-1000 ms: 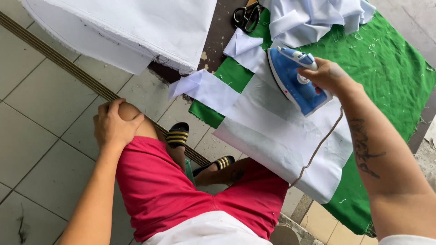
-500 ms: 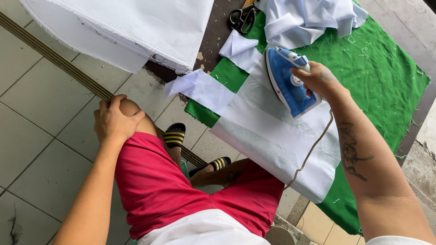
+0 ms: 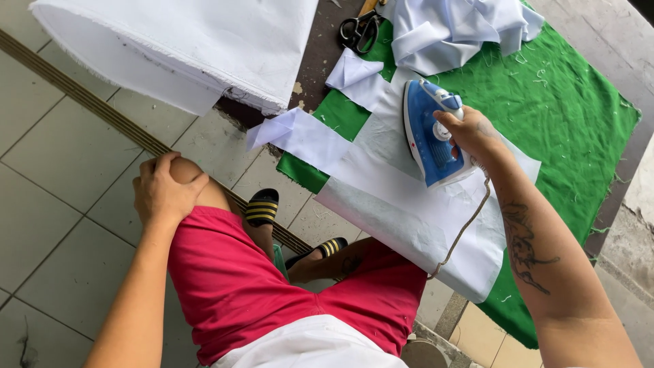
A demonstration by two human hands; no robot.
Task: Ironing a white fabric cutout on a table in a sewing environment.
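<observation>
My right hand (image 3: 470, 133) grips the handle of a blue and white clothes iron (image 3: 428, 136), which rests sole down on a white piece of cloth (image 3: 409, 211). That cloth lies over a green cloth (image 3: 572, 116) spread on the table and hangs off the near edge. The iron's cord (image 3: 463, 232) trails down along my forearm. My left hand (image 3: 163, 191) rests cupped over my left knee, above my red shorts (image 3: 231, 286), and holds nothing.
Black scissors (image 3: 360, 28) lie at the table's far edge beside a heap of pale blue fabric (image 3: 456, 31). A large white cloth (image 3: 184, 48) drapes off the table at upper left. Small white scraps (image 3: 300, 133) hang by the green cloth. Tiled floor lies below, my feet in striped sandals (image 3: 262, 206).
My right hand has slid the iron a little toward the far side of the white cloth. The left hand stays on the knee.
</observation>
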